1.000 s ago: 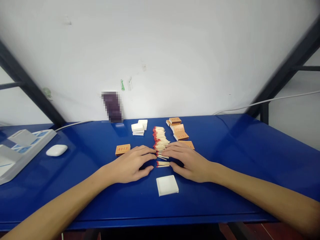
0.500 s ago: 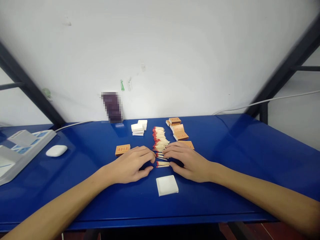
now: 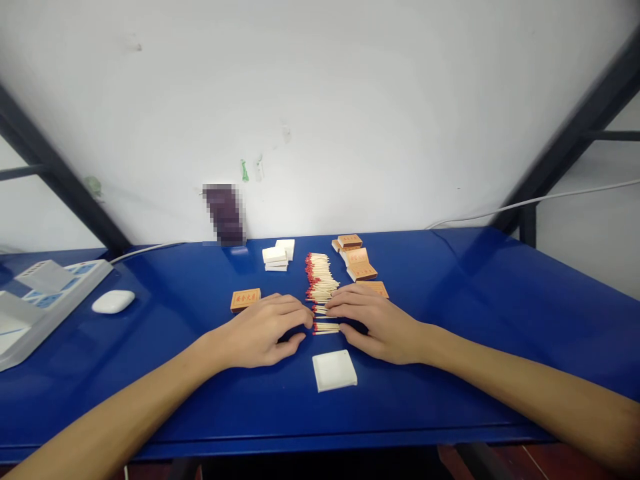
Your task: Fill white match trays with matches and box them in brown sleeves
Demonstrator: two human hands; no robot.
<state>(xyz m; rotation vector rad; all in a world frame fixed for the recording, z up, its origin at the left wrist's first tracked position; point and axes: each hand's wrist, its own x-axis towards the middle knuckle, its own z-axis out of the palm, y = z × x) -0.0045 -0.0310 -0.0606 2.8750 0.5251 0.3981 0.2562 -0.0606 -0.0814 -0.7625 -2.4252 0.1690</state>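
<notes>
Where dozens of matches run back along the desk from between left hand and right hand, each grip is spread, with one white tray nearer and one orange matchbox beside the left hand.

Blue table, red-tipped matches, orange matchboxes

I see red-tipped matches, a dense column on the blue worktop, heads leftward, a small row nearest.
</notes>
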